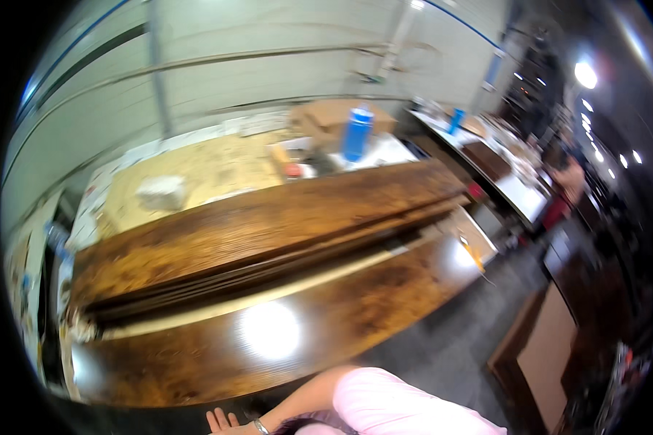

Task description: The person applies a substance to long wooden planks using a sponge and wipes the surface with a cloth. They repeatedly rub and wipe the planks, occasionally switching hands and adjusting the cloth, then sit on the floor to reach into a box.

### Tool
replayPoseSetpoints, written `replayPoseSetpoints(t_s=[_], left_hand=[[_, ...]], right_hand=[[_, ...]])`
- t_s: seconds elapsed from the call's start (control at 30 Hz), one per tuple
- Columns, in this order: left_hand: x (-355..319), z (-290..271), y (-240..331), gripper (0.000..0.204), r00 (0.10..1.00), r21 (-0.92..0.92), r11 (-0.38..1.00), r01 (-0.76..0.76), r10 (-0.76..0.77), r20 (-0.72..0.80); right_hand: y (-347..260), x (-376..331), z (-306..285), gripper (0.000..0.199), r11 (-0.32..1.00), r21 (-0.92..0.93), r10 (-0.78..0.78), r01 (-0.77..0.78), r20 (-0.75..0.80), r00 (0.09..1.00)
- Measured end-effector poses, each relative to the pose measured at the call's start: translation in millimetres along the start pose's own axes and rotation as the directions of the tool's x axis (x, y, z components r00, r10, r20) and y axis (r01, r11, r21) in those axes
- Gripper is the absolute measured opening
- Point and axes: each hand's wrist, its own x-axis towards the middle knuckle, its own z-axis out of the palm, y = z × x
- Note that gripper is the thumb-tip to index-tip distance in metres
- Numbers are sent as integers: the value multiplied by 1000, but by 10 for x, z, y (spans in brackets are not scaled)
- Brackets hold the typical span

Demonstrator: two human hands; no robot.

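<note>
My right hand [227, 423] is at the bottom edge, partly cut off. Its visible fingers are stretched and slightly apart, with nothing seen in them. A bracelet or watch [260, 426] circles the wrist, and the forearm runs from a pink sleeve [406, 406]. Just beyond the hand lies a glossy brown wood-grain board [196, 362], nearest to me. Behind it, another wood-grain board [268, 217] tops a stack of boards, with a dark gap between the two. A blurred orange tool [471, 254] rests at the near board's right end. My left hand is out of view.
Behind the boards are a yellowish worktop [210, 163], a white block [161, 193], a blue bottle [357, 134] and a cardboard box [319, 116]. At right, a person [569, 181] stands by a white-topped table [522, 192]. Brown panels [548, 348] stand on the floor.
</note>
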Motion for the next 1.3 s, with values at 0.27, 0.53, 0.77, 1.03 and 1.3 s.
replayPoseSetpoints(t_s=[0.27,0.53,0.77,1.03,1.3], left_hand=[[-239,1102,-247,78,905,321,942,98,-219,365],[-139,933,-1355,47,806,760,603,241,-561,189],[-25,-652,-3592,52,746,998,43,-46,-663,63],[-629,-121,-3814,54,754,965,-110,-236,-647,111],[-940,147,-4248,57,814,962,-208,-179,-580,26]], right_hand=[[-678,-1293,-1203,38,893,-382,168,-240,-212,963],[-2663,-3904,-752,24,-292,-13,848,-956,-465,-253],[-3849,-4585,163,23,-416,197,765,-888,-452,-459],[-3741,-4692,-52,53,-534,-137,843,-834,-154,-515],[-3766,-4808,-622,66,-498,-281,802,-820,211,-559]])
